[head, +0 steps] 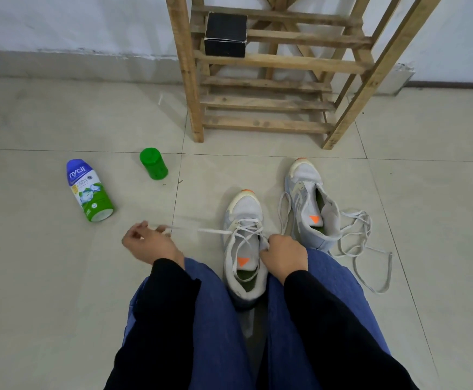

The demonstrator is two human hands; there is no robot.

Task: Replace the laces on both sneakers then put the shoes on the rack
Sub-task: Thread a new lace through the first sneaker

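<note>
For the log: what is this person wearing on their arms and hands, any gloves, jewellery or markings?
Plain black long sleeves cover both arms to the wrist: left sleeve, right sleeve. The left hand and right hand are bare: no gloves, and no ring, watch or strap shows. The sleeves carry no visible markings.

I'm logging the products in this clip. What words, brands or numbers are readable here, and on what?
"nycil": white letters on the blue top of the bottle lying on the floor.
Smaller print lower on the bottle's label: too blurred to read.
Green jar, black box, sneakers: no readable text; the sneakers show only plain orange triangles.
</note>
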